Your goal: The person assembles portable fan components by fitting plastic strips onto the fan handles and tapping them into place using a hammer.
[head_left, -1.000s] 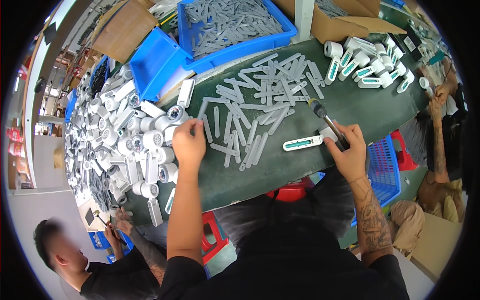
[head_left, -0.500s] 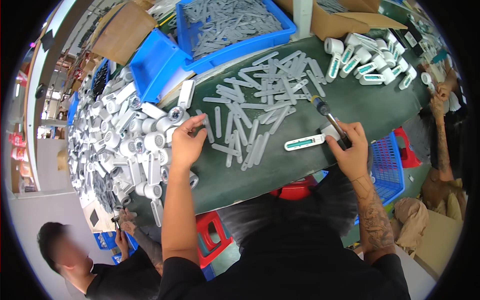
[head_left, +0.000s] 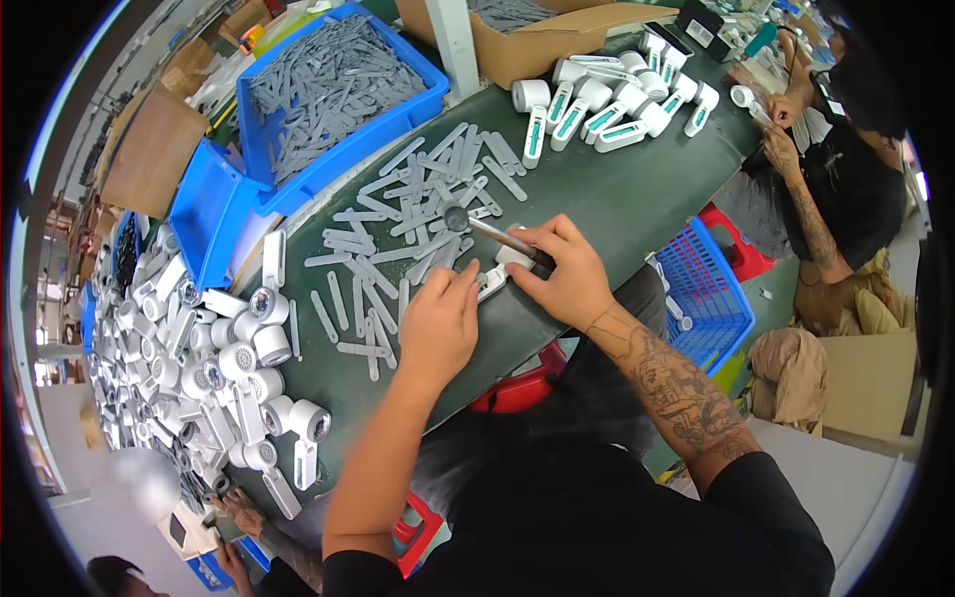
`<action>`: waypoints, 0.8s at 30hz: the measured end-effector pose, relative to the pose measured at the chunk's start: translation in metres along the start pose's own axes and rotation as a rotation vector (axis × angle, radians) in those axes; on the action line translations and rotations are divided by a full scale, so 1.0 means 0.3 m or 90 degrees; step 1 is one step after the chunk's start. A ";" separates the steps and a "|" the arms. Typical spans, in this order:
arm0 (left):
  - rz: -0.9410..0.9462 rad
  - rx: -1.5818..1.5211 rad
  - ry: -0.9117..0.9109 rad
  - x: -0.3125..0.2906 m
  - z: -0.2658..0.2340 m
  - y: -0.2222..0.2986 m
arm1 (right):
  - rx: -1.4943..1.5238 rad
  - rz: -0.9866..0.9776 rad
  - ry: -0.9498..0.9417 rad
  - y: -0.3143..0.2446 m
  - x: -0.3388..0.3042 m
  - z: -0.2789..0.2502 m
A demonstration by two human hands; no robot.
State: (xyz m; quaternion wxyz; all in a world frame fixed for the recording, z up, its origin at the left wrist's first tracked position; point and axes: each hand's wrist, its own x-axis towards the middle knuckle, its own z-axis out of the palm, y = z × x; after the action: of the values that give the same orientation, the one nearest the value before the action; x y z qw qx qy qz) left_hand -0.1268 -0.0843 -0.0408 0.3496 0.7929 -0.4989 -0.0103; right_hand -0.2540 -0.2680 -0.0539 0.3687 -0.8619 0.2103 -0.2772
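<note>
Fingers of my right hand (head_left: 569, 277) wrap the handle of a hammer (head_left: 507, 239). Its dark round head (head_left: 456, 217) points left over the loose strips. The same hand's fingertips rest against the round end of a white handheld device (head_left: 491, 284) lying under the hammer. Closed over the outer part of the device's long handle is my left hand (head_left: 443, 323). It covers most of that handle; whether it also pinches a grey strip is hidden. Just beyond both hands, many grey plastic strips (head_left: 363, 269) lie scattered on the green table (head_left: 587, 189).
White round-headed devices (head_left: 209, 368) heap up at left. Others with teal boards (head_left: 622, 109) cluster at back right. A blue tray (head_left: 438, 95) of strips stands behind. A blue basket (head_left: 711, 298) sits beside the table's front right. People work at far right and lower left.
My left hand has moved right from the edge of the strips onto the device's handle, beside my right hand. The hammer stays in my right hand. The head view has shifted and turned.
</note>
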 end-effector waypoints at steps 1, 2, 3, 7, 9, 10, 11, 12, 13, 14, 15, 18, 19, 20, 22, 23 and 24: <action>-0.008 -0.032 0.035 0.008 0.023 0.002 | 0.005 -0.003 -0.001 -0.001 0.000 -0.001; -0.028 -0.069 0.054 0.011 0.038 0.002 | 0.004 -0.003 -0.006 0.004 -0.001 0.000; -0.024 -0.069 0.050 0.011 0.047 0.000 | 0.004 0.000 -0.001 0.006 -0.004 0.000; -0.061 -0.110 0.055 0.023 0.061 0.032 | -0.011 0.002 -0.009 0.019 -0.004 -0.004; -0.088 -0.134 0.069 0.026 0.064 0.035 | -0.011 0.001 -0.010 0.022 -0.004 -0.001; -0.044 -0.095 0.094 0.024 0.069 0.023 | -0.019 -0.002 -0.009 0.020 -0.006 -0.001; 0.000 -0.057 0.118 0.023 0.073 0.011 | -0.028 -0.004 -0.007 0.017 -0.007 -0.002; -0.001 -0.056 0.118 0.020 0.077 0.001 | -0.027 -0.004 -0.007 0.012 -0.006 -0.004; 0.000 -0.083 0.110 0.021 0.082 -0.002 | -0.018 0.002 -0.015 0.006 -0.006 -0.008; 0.001 -0.111 0.103 0.022 0.085 -0.006 | -0.010 0.009 -0.023 0.001 -0.006 -0.015; 0.001 -0.114 0.103 0.022 0.085 -0.012 | -0.013 0.011 -0.024 -0.001 -0.009 -0.026; -0.083 -0.190 0.029 0.019 0.063 -0.019 | 0.048 -0.037 -0.013 -0.036 -0.024 -0.087; -0.102 -0.187 0.026 0.014 0.056 -0.022 | 0.060 0.011 -0.075 -0.087 -0.041 -0.145; -0.118 -0.185 0.025 0.013 0.057 -0.024 | 0.070 0.058 -0.135 -0.128 -0.056 -0.200; -0.116 -0.195 0.040 0.012 0.071 -0.026 | 0.055 0.076 -0.152 -0.183 -0.091 -0.286; -0.109 -0.202 0.052 0.009 0.075 -0.030 | 0.042 0.094 -0.163 -0.197 -0.110 -0.301; -0.113 -0.203 0.053 0.002 0.077 -0.035 | 0.066 0.014 -0.114 -0.183 -0.131 -0.284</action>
State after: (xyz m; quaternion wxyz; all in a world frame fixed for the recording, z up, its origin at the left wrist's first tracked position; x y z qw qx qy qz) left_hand -0.1267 -0.0946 -0.0639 0.4888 0.7682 -0.4042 -0.0869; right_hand -0.3291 -0.2547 0.0237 0.4336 -0.8605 0.1713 -0.2054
